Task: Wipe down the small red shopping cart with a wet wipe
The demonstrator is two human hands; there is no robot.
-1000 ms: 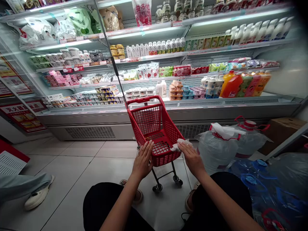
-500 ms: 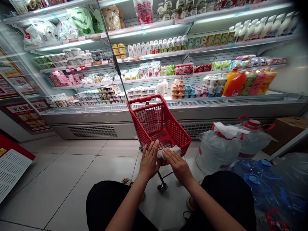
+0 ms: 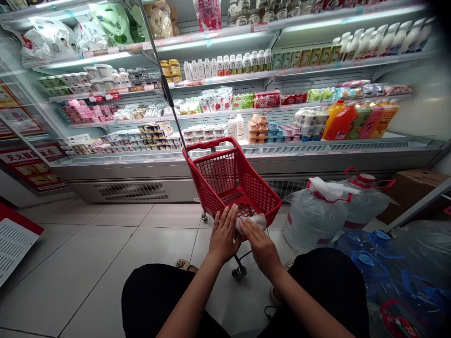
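Observation:
A red shopping cart with a meshed basket stands in front of me, and its bottom inside shows no goods. My left hand lies flat with its fingers stretched out against the near side of the basket. Beside it, my right hand presses a folded white cloth onto the near rim, the fingers bent over it. Part of the cloth is hidden beneath those fingers. A long thin pole rises from the cart's far left corner.
Behind the cart stands a refrigerated shelf stocked with bottles and packs. On the right are large water jugs, blue bottles and a cardboard box. A red and white unit is at the left edge.
My view has shifted slightly. Both hands have slid a little to the right along the basket's near side, the cloth still under the right hand.

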